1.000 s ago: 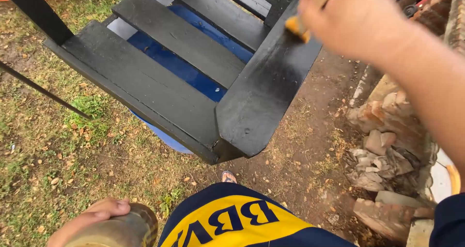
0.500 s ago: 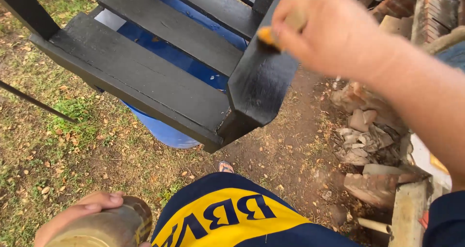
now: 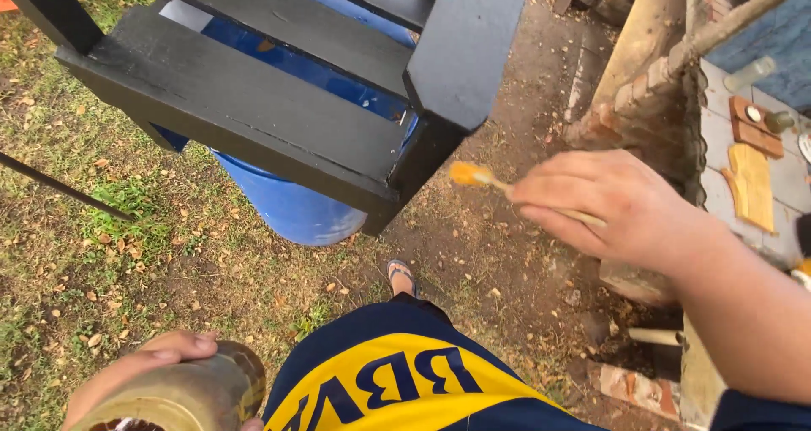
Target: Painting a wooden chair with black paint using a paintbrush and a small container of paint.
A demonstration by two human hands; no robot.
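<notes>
Right of centre, right hand [image 3: 621, 215] gripped brush [image 3: 469, 175] beside black bench [image 3: 253, 110]; lower left, left hand [image 3: 148, 363] clasped jar [image 3: 182, 397], kept close for dipping.

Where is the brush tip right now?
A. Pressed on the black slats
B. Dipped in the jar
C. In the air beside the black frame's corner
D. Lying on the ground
C: the right hand holds the brush with its orange tip off the black frame, while the left hand grips the jar below.
</notes>
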